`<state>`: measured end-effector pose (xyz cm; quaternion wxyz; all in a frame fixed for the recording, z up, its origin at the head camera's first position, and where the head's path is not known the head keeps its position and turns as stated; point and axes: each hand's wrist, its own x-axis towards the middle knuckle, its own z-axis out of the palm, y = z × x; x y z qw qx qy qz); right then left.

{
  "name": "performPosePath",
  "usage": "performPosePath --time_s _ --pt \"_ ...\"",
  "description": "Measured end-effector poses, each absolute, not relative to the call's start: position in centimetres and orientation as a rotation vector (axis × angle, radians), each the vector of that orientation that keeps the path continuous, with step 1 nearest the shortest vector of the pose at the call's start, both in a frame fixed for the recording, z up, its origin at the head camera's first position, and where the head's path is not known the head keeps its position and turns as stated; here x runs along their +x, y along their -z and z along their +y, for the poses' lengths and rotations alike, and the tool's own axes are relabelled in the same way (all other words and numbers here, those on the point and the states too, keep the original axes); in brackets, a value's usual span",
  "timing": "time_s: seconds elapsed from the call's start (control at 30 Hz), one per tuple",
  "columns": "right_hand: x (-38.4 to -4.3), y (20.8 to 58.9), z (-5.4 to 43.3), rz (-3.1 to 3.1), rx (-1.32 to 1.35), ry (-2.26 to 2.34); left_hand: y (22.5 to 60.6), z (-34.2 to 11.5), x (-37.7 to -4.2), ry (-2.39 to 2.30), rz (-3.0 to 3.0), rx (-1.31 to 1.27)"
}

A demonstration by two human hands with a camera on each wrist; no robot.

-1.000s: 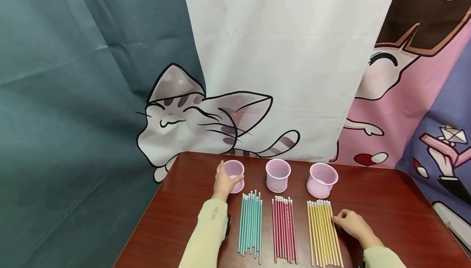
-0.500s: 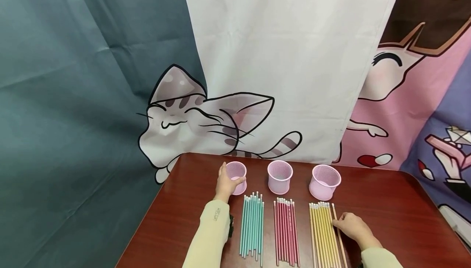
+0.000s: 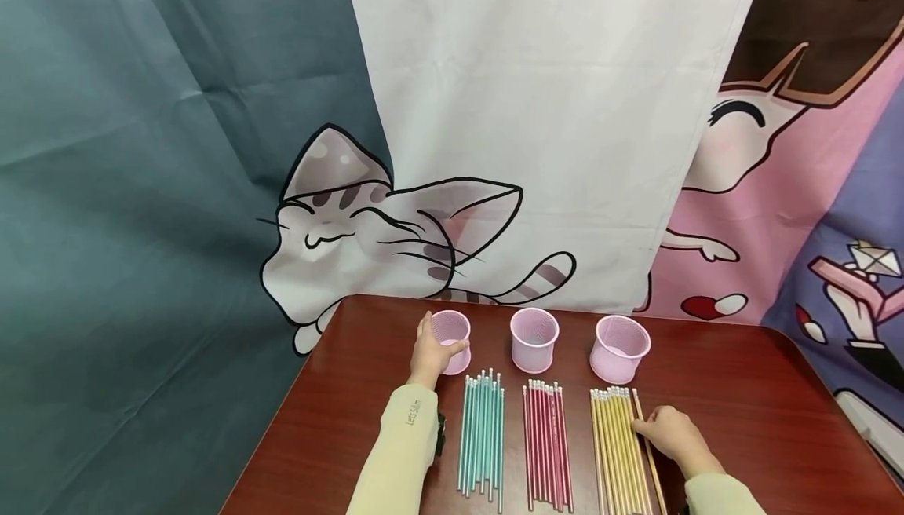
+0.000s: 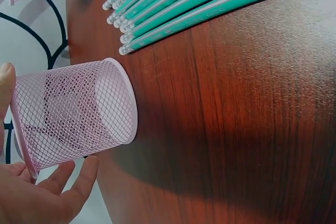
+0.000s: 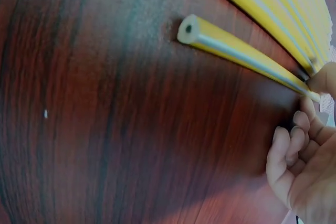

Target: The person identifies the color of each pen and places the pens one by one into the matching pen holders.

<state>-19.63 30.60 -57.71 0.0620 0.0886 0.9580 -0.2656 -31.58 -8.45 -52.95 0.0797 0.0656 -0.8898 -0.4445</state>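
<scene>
At the table's far left, my left hand (image 3: pixel 431 354) holds a pink mesh pencil cup (image 3: pixel 457 361), its thumb at the rim. In the left wrist view, that cup (image 4: pixel 73 111) stands upright, with fingers (image 4: pixel 81 184) beside its wall. My right hand (image 3: pixel 674 435) pinches a single yellow pencil (image 3: pixel 653 464) just right of the row of yellow pencils (image 3: pixel 616 448). The right wrist view has this pencil (image 5: pixel 236 51) lying near the table surface, blunt unsharpened end towards the camera, with thumb and forefinger at its far part. The other fingers are curled.
Two more pink mesh cups, a middle one (image 3: pixel 534 350) and a right one (image 3: pixel 617 358), stand along the back of the brown table (image 3: pixel 763 389). Rows of teal pencils (image 3: pixel 481 436) and dark pink pencils (image 3: pixel 547 444) lie in front. A printed curtain (image 3: pixel 565 107) hangs behind.
The outermost yellow pencil has come apart from its row, drawn slightly to the right by my right hand. My left hand stays at the left cup.
</scene>
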Motion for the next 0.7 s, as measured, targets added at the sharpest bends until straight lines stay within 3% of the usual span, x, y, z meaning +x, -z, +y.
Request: performPosePath --time_s 0.7 --pt "-19.6 57.8 30.9 2.949 0.326 0.744 52.5 -7.3 -31.3 1.36 -2.677 0.271"
